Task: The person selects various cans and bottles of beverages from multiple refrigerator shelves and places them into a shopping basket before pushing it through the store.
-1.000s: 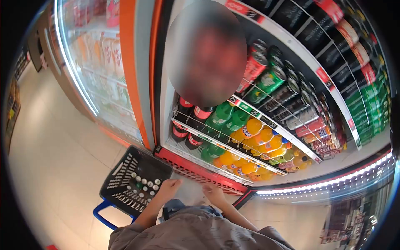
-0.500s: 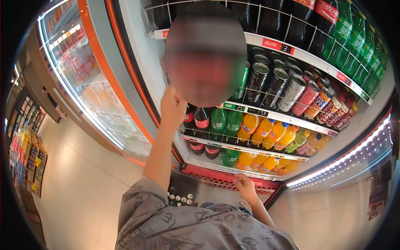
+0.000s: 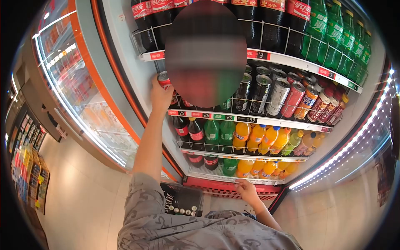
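Red can [image 3: 163,79] (silver-topped) in left hand [image 3: 161,96], near cooler shelf [image 3: 280,121].

The shopping basket [image 3: 182,200] is black, the shirt [image 3: 200,231] patterned grey.

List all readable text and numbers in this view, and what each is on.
"可口可乐": red-labelled cola bottles
"3": upper shelf tag
"25": lower shelf tags, decimal point unclear
"59": black tag, decimal point unclear
"COCO": brown bottles
Too small or blurred: red can in left hand, lit sign, remaining lettering.
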A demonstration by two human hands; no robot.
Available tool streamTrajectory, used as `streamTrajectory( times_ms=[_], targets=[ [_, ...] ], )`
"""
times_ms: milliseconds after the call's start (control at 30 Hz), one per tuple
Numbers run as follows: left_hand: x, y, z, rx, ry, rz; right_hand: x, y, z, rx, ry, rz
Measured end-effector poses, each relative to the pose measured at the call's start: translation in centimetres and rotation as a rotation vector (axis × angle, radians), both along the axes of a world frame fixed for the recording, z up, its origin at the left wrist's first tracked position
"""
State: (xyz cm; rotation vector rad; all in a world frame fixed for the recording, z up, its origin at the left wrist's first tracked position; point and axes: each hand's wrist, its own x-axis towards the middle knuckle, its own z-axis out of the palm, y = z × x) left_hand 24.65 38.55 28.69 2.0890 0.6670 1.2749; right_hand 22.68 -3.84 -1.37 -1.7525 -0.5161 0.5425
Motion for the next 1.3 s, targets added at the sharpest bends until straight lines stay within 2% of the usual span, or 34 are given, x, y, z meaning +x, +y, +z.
streamTrajectory(
  times_ms=[67,167,267,367,400,467,500,533,567,600,700,800,933,1000,1133,1200,1300],
  targets=[
    [0.0,0.6,-1.1,0.166,-0.132,0.081,-0.5,-0.1,1.3,-0.034,0.003,-0.014],
    [-1.6,-0.4,-0.8,0.182,-0.346,0.012,-0.7,-0.3,0.0,0.019,-0.005,0.002],
    [-3.8,-2.2,0.4,0.13,-0.566,-0.089,-0.8,0.0,0.1,-0.004,0.04,0.04],
    [-7.8,-5.6,0.2,-0.151,-0.593,-0.287,-1.1,0.7,-0.3,0.023,0.056,0.075],
    [-9.2,-8.4,0.0,-0.364,-0.526,-0.381,-1.4,1.0,0.6,0.03,0.093,0.088],
    [-10.3,-8.6,-6.7,-0.755,-0.537,-0.768,-1.4,1.4,-1.0,0.077,0.103,0.143],
    [-11.0,-11.5,-8.5,-1.093,-0.513,-0.844,-1.3,1.5,-1.5,0.103,0.103,0.163],
    [-12.2,-14.5,-10.2,-1.302,-0.483,-0.869,-1.4,1.4,-1.4,0.078,0.112,0.172],
    [-13.2,-15.6,-15.5,-1.785,-0.497,-0.715,-1.5,1.5,-1.2,0.054,0.117,0.178],
    [-14.5,-17.3,-21.0,-1.908,-0.557,-1.047,-1.4,1.6,-0.9,0.031,0.12,0.179],
    [-20.2,-22.9,-31.3,-2.117,-0.643,-0.962,-1.6,1.1,-0.2,-0.024,0.119,0.163],
    [-25.8,-24.6,-33.3,-2.414,-0.827,-0.584,-1.4,0.3,-1.5,0.005,0.153,0.178],
    [-28.4,-20.9,-32.1,-2.212,-0.704,-0.587,0.0,1.2,0.6,-0.129,-0.038,0.226],
    [-27.8,-18.9,-30.3,-2.118,-0.673,-0.582,1.9,3.2,4.3,-0.154,-0.206,0.229],
    [-25.5,-16.7,-28.4,-1.902,-0.769,-0.775,5.7,8.6,17.5,0.106,-0.735,0.074],
    [-24.5,-16.5,-27.6,-1.851,-0.824,-0.846,7.5,10.7,23.4,0.183,-1.096,-0.052],
    [-23.7,-18.0,-27.7,-1.926,-0.861,-0.928,8.9,12.9,31.0,0.253,-1.459,-0.123]
  ],
)
